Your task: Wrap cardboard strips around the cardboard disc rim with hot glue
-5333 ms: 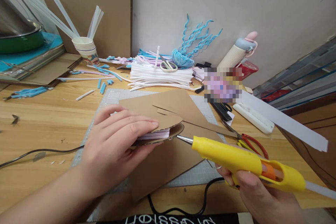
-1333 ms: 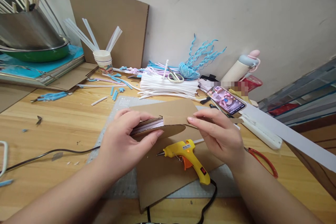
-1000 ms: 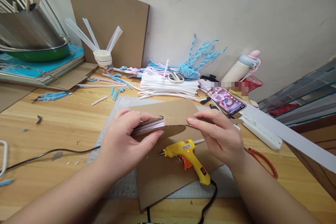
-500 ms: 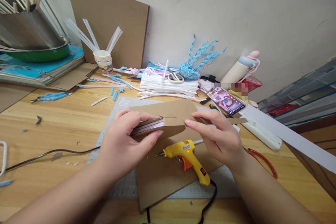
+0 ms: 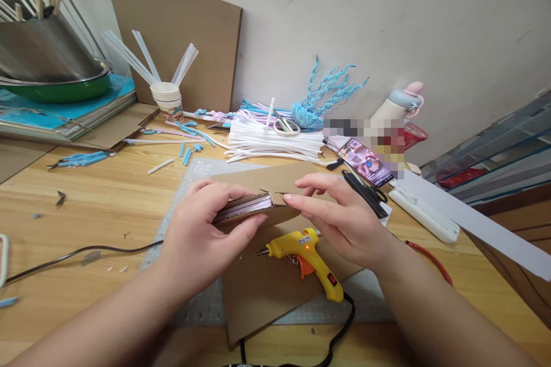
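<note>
My left hand (image 5: 210, 229) grips a cardboard piece with a rounded lower face, thumb below and fingers on top. White layers (image 5: 245, 207) show between its two brown faces. A narrow cardboard strip (image 5: 278, 199) lies across the edge at the right end of these layers. My right hand (image 5: 344, 215) presses its fingertips on this strip; its thumb is mostly hidden. Just below the hands, a yellow glue gun (image 5: 303, 249) with an orange trigger lies on a cardboard sheet (image 5: 258, 304), its nozzle pointing left and a small orange light glowing.
Under the sheet is a grey cutting mat (image 5: 198, 304). Behind are white pipe cleaners (image 5: 275, 143), scissors (image 5: 286, 126) and paper cups (image 5: 167, 97) holding glue sticks. To the right are a phone (image 5: 365, 161), a black-handled tool (image 5: 365, 195) and a white power strip (image 5: 424, 216).
My right hand has moved left along the edge, its fingertips closer to the white layers. The strip's tail no longer shows beyond the hand. My left hand keeps its hold.
</note>
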